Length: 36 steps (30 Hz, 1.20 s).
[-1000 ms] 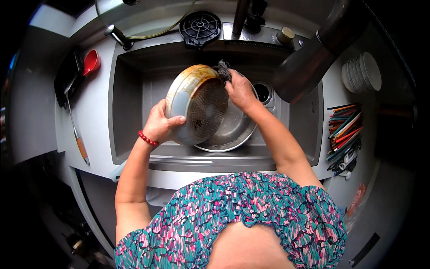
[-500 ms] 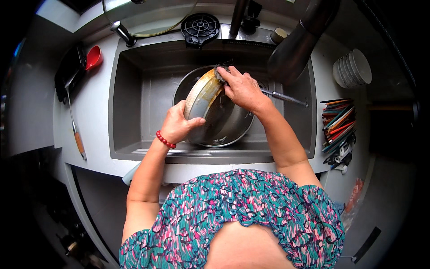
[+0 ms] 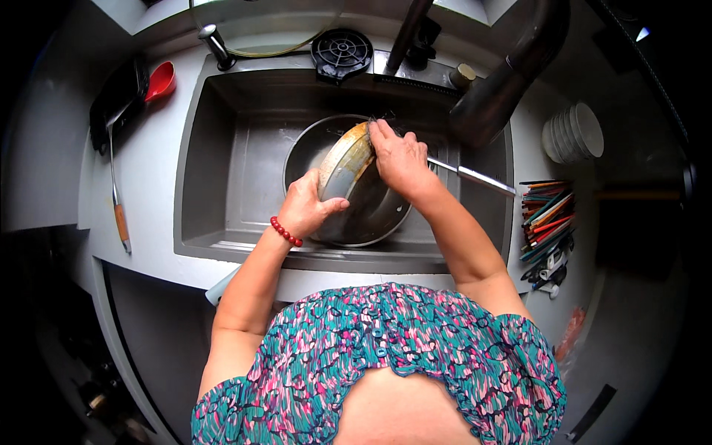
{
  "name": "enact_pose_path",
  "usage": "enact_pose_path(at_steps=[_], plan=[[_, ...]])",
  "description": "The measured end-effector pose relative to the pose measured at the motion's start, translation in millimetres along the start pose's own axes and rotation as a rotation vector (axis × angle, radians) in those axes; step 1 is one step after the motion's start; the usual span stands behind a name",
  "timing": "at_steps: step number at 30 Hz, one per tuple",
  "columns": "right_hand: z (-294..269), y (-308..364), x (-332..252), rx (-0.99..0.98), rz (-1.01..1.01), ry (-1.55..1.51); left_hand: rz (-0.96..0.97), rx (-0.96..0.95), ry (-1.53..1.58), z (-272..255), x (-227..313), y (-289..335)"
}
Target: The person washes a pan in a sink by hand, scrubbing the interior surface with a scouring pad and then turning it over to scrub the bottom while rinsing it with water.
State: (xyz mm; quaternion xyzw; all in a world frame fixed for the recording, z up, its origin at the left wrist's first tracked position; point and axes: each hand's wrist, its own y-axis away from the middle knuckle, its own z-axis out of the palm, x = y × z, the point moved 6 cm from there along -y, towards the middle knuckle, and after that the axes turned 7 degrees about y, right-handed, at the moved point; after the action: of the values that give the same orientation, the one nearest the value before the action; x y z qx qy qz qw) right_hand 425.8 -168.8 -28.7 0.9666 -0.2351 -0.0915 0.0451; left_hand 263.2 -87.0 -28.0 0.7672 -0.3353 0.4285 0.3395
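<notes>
My left hand [image 3: 302,205] grips the near-left edge of a tilted round metal pan [image 3: 343,167], whose side wall bears yellow-brown stains. The thumb lies over its rim, and a red bead bracelet circles my wrist. At the pan's far edge my right hand [image 3: 400,157] presses a dark steel wool scrubber [image 3: 373,124], mostly hidden under the fingers. Beneath the held pan, a larger round metal pan [image 3: 292,159] rests in the grey sink [image 3: 215,167]. Past my right wrist a metal handle [image 3: 475,176] points toward the sink's right side; which pan it belongs to, I cannot tell.
A dark faucet [image 3: 493,100] overhangs the sink's right part. At the right stand stacked white bowls [image 3: 575,133] and a bundle of chopsticks [image 3: 547,219]. Leftward lie a red ladle [image 3: 161,80] and a wooden-handled utensil [image 3: 121,215]. A black round drain cover [image 3: 343,52] sits behind.
My right hand has slid slightly nearer along the pan's edge, covering more of the scrubber. The handle has swung, showing more of its length. The whole view has shifted a little.
</notes>
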Motion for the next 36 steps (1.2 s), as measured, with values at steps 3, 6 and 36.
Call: enact_pose_path(at_steps=[3,6,36], plan=[[-5,24,-21,0.087,-0.1,0.111,-0.02,-0.027,-0.093,5,-2,0],[-16,42,-39,0.097,-0.156,0.194,-0.014,-0.04,-0.132,9,-3,3],[-10,29,17,0.092,0.049,-0.093,-0.002,-0.026,-0.202,20,13,11]])
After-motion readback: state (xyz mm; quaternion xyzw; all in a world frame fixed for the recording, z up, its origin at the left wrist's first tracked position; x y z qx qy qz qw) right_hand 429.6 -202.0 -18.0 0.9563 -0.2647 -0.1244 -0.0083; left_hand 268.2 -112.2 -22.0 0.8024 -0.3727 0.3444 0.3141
